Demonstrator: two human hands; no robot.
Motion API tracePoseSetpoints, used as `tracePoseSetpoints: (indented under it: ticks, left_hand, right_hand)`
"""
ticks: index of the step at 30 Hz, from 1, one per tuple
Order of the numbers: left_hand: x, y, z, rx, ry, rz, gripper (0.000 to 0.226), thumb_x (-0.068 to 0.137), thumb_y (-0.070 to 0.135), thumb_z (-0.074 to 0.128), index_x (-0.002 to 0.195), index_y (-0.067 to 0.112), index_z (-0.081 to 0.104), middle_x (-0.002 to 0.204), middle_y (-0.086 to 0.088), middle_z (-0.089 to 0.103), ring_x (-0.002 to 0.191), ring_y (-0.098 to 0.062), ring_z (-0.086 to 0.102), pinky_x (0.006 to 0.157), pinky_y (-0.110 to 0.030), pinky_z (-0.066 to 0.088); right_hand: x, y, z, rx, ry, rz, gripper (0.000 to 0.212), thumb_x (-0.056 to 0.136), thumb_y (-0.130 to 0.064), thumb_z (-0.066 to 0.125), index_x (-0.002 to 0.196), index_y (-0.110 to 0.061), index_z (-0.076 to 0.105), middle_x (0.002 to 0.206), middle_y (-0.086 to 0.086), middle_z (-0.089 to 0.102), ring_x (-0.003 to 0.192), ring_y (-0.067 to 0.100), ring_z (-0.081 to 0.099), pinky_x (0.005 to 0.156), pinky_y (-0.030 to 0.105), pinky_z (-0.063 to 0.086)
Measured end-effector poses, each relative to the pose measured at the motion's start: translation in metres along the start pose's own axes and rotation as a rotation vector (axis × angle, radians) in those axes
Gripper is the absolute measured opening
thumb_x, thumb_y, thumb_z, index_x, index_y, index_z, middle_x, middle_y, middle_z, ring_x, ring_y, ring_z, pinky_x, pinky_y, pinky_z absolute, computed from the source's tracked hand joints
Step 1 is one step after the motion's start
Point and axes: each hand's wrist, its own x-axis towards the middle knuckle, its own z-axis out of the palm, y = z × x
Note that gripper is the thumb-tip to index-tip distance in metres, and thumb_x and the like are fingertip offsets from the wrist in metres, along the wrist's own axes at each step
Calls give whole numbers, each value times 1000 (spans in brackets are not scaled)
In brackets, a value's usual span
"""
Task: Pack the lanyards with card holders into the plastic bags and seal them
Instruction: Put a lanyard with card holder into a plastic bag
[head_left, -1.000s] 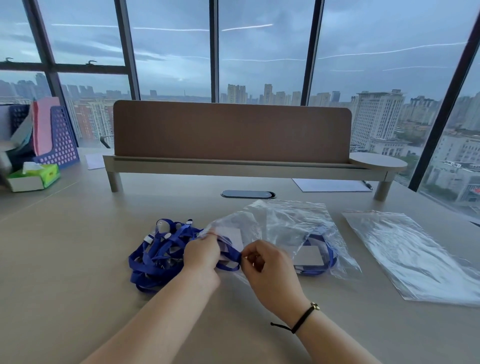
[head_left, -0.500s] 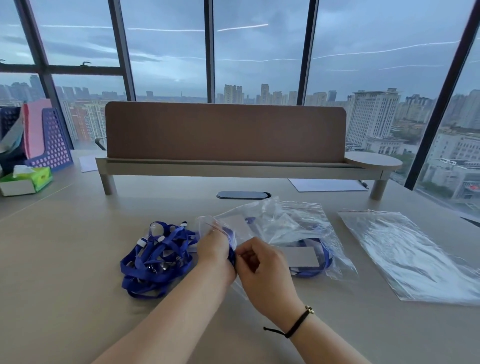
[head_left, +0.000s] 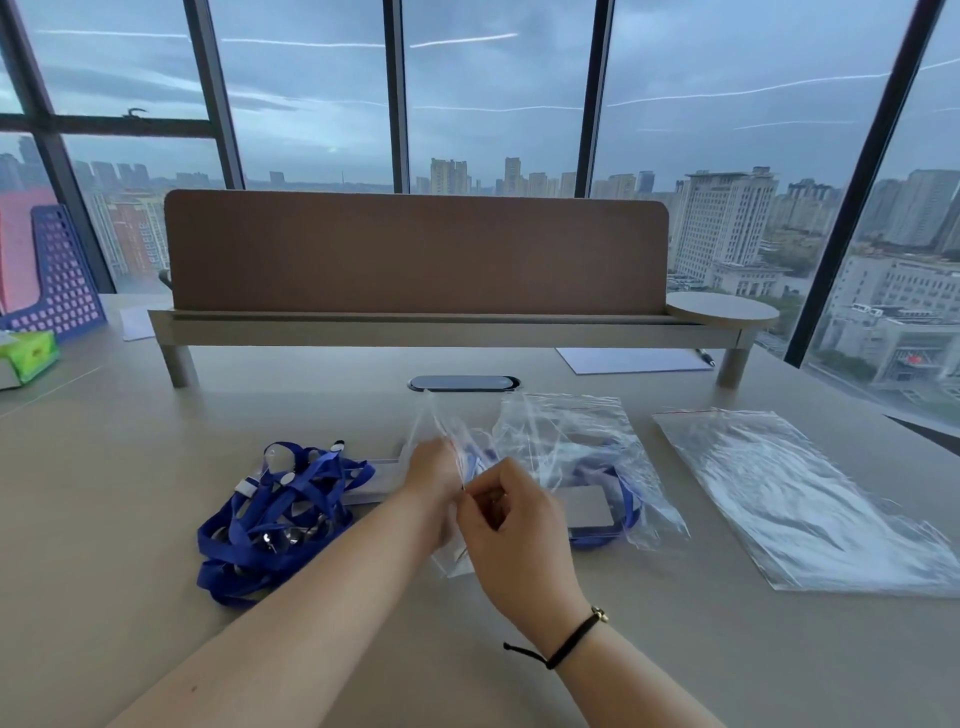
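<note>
The crumpled clear plastic bag (head_left: 566, 457), seemingly holding a blue lanyard, is pinched at its mouth by both the left hand (head_left: 434, 467) and right hand (head_left: 511, 512), and pressing along the seal is called for next.

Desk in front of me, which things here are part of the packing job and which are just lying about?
Part of the job:
- plastic bag held at its mouth by left hand and right hand
- lanyard inside it
- pile of blue lanyards
- spare bags

Lying about:
- tissue box
- file rack
- paper sheet
- pen
- desk shelf
</note>
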Motion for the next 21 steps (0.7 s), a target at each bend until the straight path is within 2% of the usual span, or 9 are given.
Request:
tracePoseSetpoints:
  ticks: [3, 5, 8, 10, 12, 15, 18, 20, 21]
  left_hand:
    - [-3, 2, -9, 133, -115, 6, 35, 97, 12, 42, 62, 15, 49, 53, -4, 45, 54, -20, 42, 57, -30, 34]
    - [-8, 7, -16, 232, -192, 55, 38, 91, 3, 39, 55, 15, 41, 56, -6, 37, 50, -19, 35, 54, -29, 30]
    - [-19, 17, -27, 396, -262, 52, 36, 100, 2, 39, 66, 7, 50, 55, -6, 51, 48, -14, 49, 50, -25, 45]
    - [-26, 21, -39, 427, -358, 23, 22, 104, 11, 42, 94, 2, 59, 75, -12, 67, 69, -18, 63, 72, -30, 58]
    - [-33, 23, -49, 467, -391, 16, 13, 106, 18, 44, 114, 15, 53, 102, -16, 75, 90, -24, 72, 86, -34, 59]
    - [-41, 19, -59, 557, -372, 80, 16, 107, 21, 42, 106, 16, 58, 113, -20, 73, 102, -25, 72, 92, -33, 55]
    - [-41, 6, -72, 687, -339, 119, 30, 105, 24, 41, 104, 6, 66, 112, -23, 71, 105, -33, 70, 94, -37, 56]
    - [-35, -2, -82, 838, -272, 238, 28, 98, 33, 46, 96, 16, 67, 111, -15, 73, 103, -27, 70, 95, -41, 56]
    - [-37, -5, -85, 903, -225, 309, 21, 96, 37, 50, 99, 26, 68, 112, -7, 74, 103, -19, 70, 94, -34, 54]
  right_hand:
    - [2, 0, -1, 11, 46, 24, 18, 83, -13, 68, 72, -22, 57, 60, -3, 61, 55, 10, 55, 52, 15, 41]
    - [2, 1, -1, 13, 57, 42, 16, 83, -14, 68, 73, -22, 56, 61, -1, 62, 56, 12, 56, 54, 23, 46]
    - [3, 2, 1, 57, 53, 91, 18, 83, -13, 65, 77, -24, 54, 66, 2, 64, 57, 22, 62, 57, 38, 53]
    - [3, 1, -1, 113, 60, 145, 20, 85, -9, 63, 81, -26, 52, 72, 5, 65, 55, 30, 64, 52, 40, 54]
    - [4, -2, -5, 187, 51, 200, 21, 87, -4, 60, 89, -22, 51, 78, 9, 65, 51, 32, 65, 47, 35, 53]
    - [5, -7, -8, 278, 28, 265, 21, 88, 1, 58, 99, -15, 50, 83, 18, 66, 47, 26, 67, 48, 31, 54]
    - [6, -6, -7, 371, 21, 319, 24, 87, 5, 56, 103, -11, 50, 69, 10, 67, 48, 31, 67, 53, 43, 58]
    - [7, -5, -7, 423, 14, 341, 26, 87, 7, 56, 105, -10, 49, 60, 3, 66, 48, 31, 67, 57, 46, 59]
    - [8, -4, -8, 453, 16, 352, 27, 87, 8, 56, 106, -9, 49, 58, 2, 65, 49, 29, 67, 59, 47, 60]
